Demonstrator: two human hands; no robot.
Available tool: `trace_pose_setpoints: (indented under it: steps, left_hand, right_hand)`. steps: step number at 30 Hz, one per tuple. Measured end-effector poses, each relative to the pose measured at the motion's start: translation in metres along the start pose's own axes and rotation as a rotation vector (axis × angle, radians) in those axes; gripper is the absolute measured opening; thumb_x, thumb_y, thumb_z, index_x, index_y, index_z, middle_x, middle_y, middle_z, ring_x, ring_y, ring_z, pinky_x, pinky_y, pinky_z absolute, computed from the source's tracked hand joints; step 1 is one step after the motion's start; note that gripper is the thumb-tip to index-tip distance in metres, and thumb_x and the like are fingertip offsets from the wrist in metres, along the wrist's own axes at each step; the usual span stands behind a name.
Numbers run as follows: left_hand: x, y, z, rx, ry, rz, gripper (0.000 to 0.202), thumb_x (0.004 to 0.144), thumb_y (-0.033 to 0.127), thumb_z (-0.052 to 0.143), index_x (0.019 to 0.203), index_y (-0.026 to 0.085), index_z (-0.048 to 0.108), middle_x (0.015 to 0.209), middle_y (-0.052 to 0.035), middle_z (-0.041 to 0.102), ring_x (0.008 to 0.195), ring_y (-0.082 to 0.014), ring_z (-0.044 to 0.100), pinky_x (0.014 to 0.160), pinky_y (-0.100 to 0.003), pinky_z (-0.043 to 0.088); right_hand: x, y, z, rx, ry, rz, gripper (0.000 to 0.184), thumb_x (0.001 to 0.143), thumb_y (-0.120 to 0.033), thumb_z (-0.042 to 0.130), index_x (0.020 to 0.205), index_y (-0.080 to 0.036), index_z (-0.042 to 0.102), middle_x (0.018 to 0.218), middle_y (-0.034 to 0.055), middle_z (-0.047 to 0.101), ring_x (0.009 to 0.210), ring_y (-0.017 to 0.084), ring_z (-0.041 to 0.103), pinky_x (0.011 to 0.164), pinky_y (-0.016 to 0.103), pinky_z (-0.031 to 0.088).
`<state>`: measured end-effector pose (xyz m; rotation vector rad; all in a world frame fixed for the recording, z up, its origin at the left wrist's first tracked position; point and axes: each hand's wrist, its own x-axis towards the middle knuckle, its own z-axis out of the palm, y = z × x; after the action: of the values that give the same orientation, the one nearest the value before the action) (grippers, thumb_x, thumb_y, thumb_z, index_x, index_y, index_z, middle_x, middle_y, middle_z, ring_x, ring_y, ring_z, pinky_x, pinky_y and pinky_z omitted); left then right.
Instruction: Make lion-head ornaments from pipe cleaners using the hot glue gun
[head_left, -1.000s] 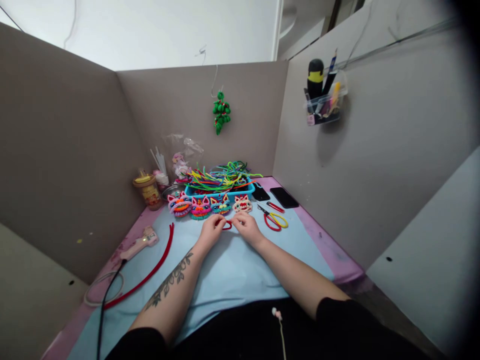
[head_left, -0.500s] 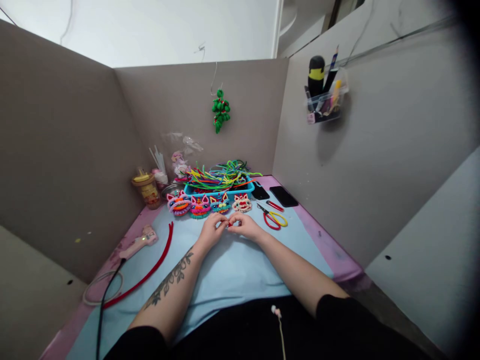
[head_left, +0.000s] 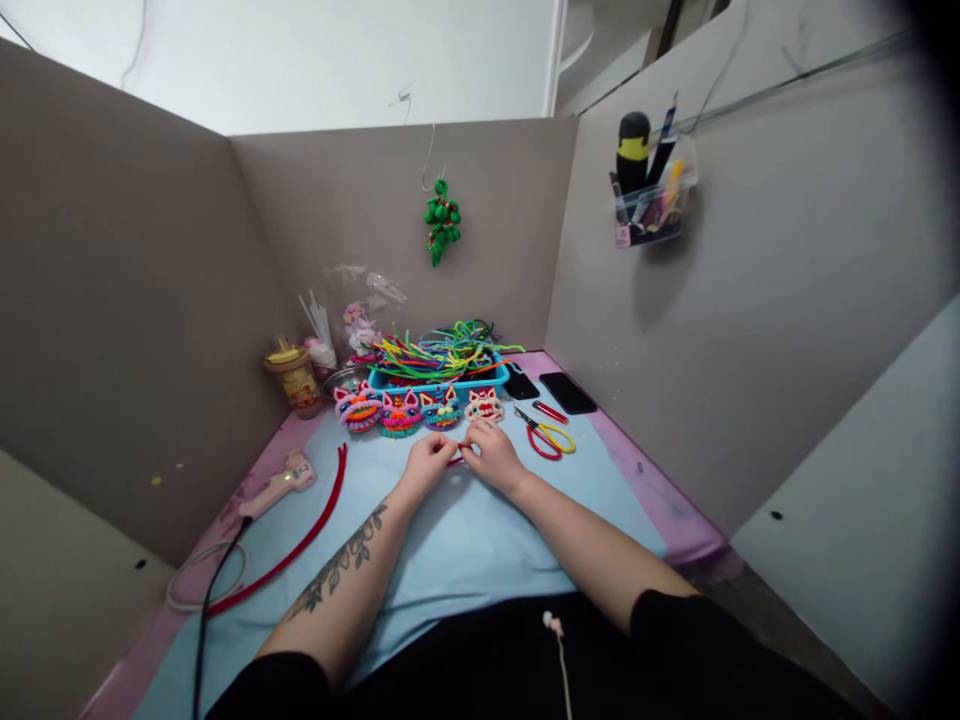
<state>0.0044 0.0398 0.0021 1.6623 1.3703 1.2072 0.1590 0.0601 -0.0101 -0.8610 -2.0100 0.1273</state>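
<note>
A short red pipe cleaner [head_left: 456,460] runs between my two hands, just above the blue cloth. My left hand [head_left: 430,458] pinches it at one side, fingers closed. From the other side my right hand [head_left: 491,452] pinches it too, its fingers bent over the piece so part of it is hidden. Just beyond my hands stand several fuzzy animal heads in a row, among them a cream and red one [head_left: 484,405] and a blue one [head_left: 440,408]. Longer red pipe cleaners [head_left: 311,535] lie curved on the cloth at the left.
A blue basket [head_left: 480,385] of colourful pipe cleaners stands at the back. Pliers [head_left: 550,438] with red and yellow handles and a phone [head_left: 568,393] lie at the right. A pink glue gun [head_left: 281,485] and a drink cup [head_left: 298,380] are at the left.
My hands have drawn slightly apart, and more of the red pipe cleaner shows between them. The right fingers have turned over it. The things on the table have stayed put.
</note>
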Motion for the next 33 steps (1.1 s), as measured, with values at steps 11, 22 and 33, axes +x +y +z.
trace_pose_setpoints:
  steps: [11,22,33]
  left_hand:
    - [0.002,-0.002,-0.001,-0.162,-0.042,-0.144,0.025,0.069,0.038,0.056,0.058,0.015,0.052,0.050,0.0039,0.047,0.050,-0.0092,0.041,0.049,-0.022,0.031]
    - [0.003,0.000,-0.005,0.069,-0.002,0.203,0.018,0.079,0.031,0.050,0.078,0.016,0.060,0.071,-0.0015,0.061,0.066,-0.0136,0.054,0.061,-0.024,0.042]
    - [-0.002,0.006,-0.006,0.066,0.006,0.172,0.022,0.077,0.035,0.054,0.075,0.015,0.063,0.069,-0.0020,0.062,0.064,-0.0136,0.052,0.061,-0.025,0.040]
  right_hand:
    - [-0.001,-0.003,0.004,-0.023,0.001,0.112,0.005,0.076,-0.019,0.056,0.074,-0.019,0.060,0.082,0.0063,0.057,0.087,0.021,0.048,0.080,0.033,0.038]
    - [0.005,0.015,0.005,0.777,-0.074,0.536,0.022,0.068,-0.037,0.066,0.069,-0.016,0.062,0.064,-0.0017,0.054,0.064,0.012,0.048,0.064,0.026,0.038]
    - [0.006,0.010,0.005,0.932,-0.058,0.582,0.021,0.060,-0.030,0.072,0.073,-0.016,0.063,0.065,-0.0028,0.057,0.060,0.010,0.047,0.063,0.025,0.037]
